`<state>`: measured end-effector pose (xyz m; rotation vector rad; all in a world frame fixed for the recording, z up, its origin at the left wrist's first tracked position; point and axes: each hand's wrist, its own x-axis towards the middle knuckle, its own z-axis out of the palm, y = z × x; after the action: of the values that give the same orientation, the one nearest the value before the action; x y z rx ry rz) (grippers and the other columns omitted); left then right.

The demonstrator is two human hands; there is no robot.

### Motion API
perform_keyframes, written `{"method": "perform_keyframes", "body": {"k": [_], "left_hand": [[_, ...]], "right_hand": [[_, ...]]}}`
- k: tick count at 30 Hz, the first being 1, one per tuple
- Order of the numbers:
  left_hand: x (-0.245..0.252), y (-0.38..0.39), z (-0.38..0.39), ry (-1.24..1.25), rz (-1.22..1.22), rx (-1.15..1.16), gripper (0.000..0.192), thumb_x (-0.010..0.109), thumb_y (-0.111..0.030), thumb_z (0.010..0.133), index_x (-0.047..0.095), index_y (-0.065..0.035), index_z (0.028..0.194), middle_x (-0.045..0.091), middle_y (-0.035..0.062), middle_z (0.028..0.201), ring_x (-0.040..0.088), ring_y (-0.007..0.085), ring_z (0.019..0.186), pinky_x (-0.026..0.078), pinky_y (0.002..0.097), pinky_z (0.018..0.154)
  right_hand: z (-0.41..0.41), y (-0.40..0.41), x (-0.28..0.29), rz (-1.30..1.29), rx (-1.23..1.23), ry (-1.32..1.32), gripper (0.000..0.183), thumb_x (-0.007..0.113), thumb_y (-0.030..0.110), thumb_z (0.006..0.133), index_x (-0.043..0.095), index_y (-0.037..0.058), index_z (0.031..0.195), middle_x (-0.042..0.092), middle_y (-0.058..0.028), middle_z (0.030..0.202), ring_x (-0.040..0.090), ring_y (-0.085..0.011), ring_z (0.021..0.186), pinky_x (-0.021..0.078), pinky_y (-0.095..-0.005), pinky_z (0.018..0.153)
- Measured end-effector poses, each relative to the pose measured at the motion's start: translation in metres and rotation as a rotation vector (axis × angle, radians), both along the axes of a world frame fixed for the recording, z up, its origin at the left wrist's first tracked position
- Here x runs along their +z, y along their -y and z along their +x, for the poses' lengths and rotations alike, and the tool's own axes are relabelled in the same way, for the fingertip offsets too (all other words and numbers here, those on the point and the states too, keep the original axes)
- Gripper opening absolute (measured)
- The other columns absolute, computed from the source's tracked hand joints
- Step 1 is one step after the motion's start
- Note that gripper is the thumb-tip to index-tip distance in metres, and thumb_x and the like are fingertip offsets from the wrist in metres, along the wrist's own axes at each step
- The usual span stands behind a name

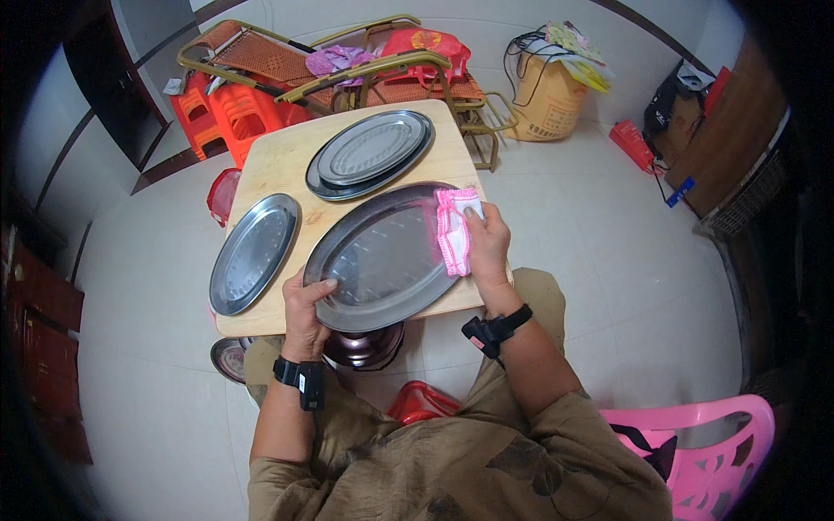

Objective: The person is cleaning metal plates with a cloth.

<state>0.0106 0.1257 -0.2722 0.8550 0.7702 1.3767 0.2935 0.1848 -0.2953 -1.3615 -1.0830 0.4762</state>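
A large oval metal tray (384, 254) is held tilted above the near part of a wooden table (273, 153). My left hand (306, 309) grips its lower left rim, thumb on the inner face. In my right hand (487, 244) is a white cloth with pink stitched edges (454, 228), folded over the right rim of the tray. The fingers behind the rim are hidden. Left of the tray, a smaller oval metal tray (255, 254) rests on the table. Toward the far edge, two oval trays (371, 150) lie stacked, the smaller on the larger.
Beyond the table stand a folding recliner (273, 57) and orange plastic stools (241, 117). A yellow sack (546, 98) sits by the wall. Below the near table edge are a dark shiny metal vessel (365, 348) and a red plastic item (423, 400). A pink plastic chair (704, 417) is at lower right.
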Motion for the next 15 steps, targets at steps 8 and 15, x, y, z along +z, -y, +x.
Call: {"method": "perform_keyframes", "body": {"k": [8, 15], "left_hand": [[0.010, -0.001, 0.007, 0.038, 0.020, 0.105, 0.044, 0.061, 0.000, 0.076, 0.058, 0.0078, 0.118, 0.065, 0.0144, 0.112, 0.064, 0.0233, 0.098, 0.051, 0.0348, 0.091], [-0.005, -0.003, 0.020, 0.027, -0.010, 0.266, 0.039, 0.059, 0.000, 0.082, 0.058, 0.0068, 0.120, 0.065, 0.0109, 0.107, 0.063, 0.0200, 0.092, 0.051, 0.0334, 0.087]], "right_hand": [[-0.038, 0.007, -0.017, -0.052, 0.101, -0.432, 0.024, 0.053, 0.010, 0.093, 0.062, -0.0049, 0.110, 0.068, -0.0129, 0.091, 0.063, -0.0186, 0.086, 0.0493, -0.0336, 0.077], [-0.059, 0.028, -0.001, -0.187, 0.318, -0.721, 0.027, 0.055, 0.014, 0.099, 0.059, -0.0027, 0.120, 0.067, -0.0072, 0.105, 0.065, -0.0141, 0.093, 0.0524, -0.0287, 0.080]]}}
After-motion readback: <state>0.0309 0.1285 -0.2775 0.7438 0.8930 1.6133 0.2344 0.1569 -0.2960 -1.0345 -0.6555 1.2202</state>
